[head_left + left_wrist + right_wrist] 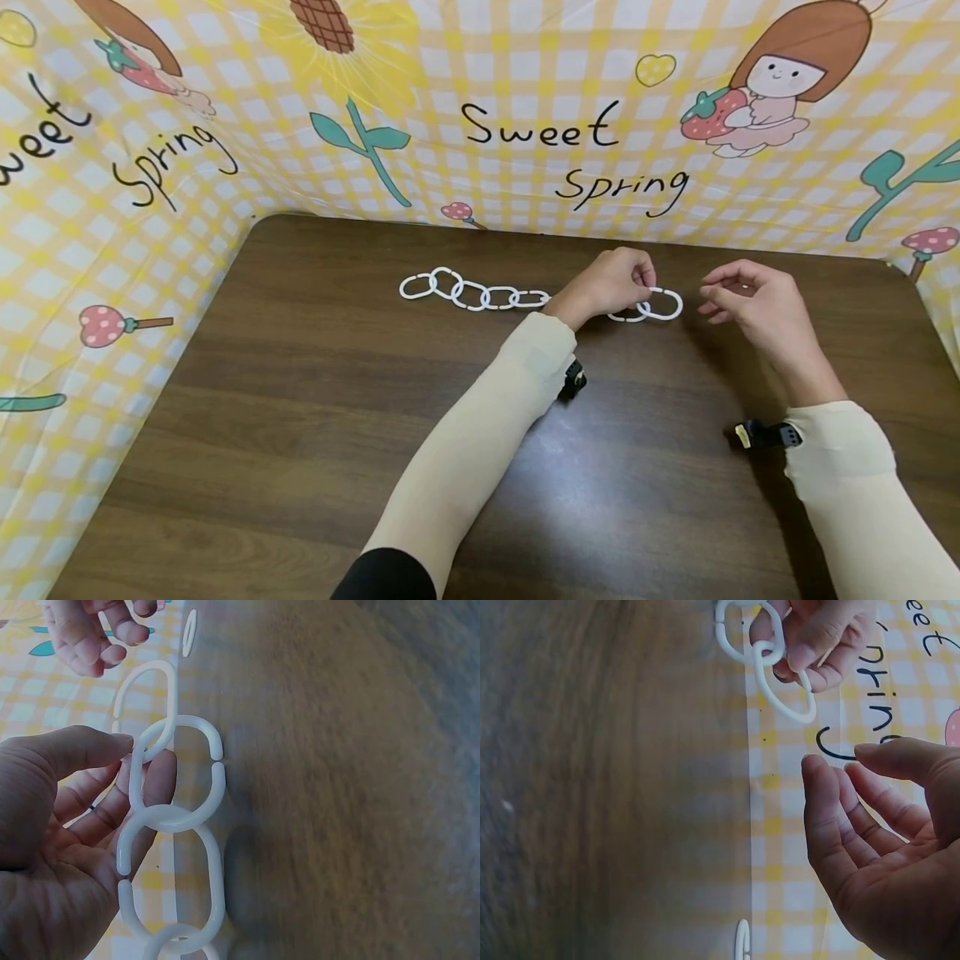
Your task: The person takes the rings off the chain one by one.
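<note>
A chain of several white plastic C-shaped links (pixel 470 296) stretches across the back of the table. My left hand (pixel 609 282) pinches the link at the chain's right end (pixel 664 305) between thumb and fingers, and covers part of the chain. In the left wrist view that end link (pixel 174 697) stands up, hooked through the one below it. My right hand (pixel 761 302) hovers a short way to the right, fingers loosely bent, with a gap between thumb and fingertips and nothing held. A separate white link (pixel 742 941) lies beyond it, seen nearly edge-on.
The brown wooden table (pixel 300 400) meets a yellow-checked printed cloth (pixel 525 167) at the back and sides. Both wrists carry small black cameras, the right one (pixel 765 435) hanging just over the tabletop.
</note>
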The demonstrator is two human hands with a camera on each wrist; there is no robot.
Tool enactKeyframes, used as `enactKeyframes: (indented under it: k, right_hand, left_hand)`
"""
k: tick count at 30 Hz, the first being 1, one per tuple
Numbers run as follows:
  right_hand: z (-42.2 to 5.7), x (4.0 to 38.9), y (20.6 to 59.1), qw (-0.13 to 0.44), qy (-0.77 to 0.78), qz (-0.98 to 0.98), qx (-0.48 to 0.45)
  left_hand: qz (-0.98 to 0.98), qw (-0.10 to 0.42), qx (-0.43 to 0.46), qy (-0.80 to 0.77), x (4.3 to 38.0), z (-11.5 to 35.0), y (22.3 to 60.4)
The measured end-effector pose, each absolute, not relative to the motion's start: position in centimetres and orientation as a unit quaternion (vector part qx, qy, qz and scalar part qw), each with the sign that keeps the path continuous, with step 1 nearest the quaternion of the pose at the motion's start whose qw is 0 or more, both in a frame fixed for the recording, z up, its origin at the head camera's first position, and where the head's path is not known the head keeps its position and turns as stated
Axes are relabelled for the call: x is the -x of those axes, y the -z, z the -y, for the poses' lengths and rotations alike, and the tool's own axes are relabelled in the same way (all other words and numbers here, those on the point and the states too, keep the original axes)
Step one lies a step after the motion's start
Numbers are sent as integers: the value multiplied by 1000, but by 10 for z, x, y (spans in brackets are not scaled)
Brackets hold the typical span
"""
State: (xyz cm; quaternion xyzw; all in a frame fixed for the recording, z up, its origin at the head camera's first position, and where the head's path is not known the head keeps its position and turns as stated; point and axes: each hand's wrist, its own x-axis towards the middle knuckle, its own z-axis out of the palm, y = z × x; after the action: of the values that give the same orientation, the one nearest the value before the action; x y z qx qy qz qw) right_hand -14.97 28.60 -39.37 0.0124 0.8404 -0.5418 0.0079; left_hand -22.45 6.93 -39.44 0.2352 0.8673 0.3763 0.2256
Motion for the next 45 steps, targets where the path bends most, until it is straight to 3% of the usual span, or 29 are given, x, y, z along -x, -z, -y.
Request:
enactKeyframes:
  k: [15,45]
  right_hand:
    - [-271,152,406,50,611,-790,9]
    - [-261,153,407,49,590,-806,0]
  left_hand:
    - [-865,230,-236,-378,226,-67,393]
    - [-853,237,-240,-399,226,-59,391]
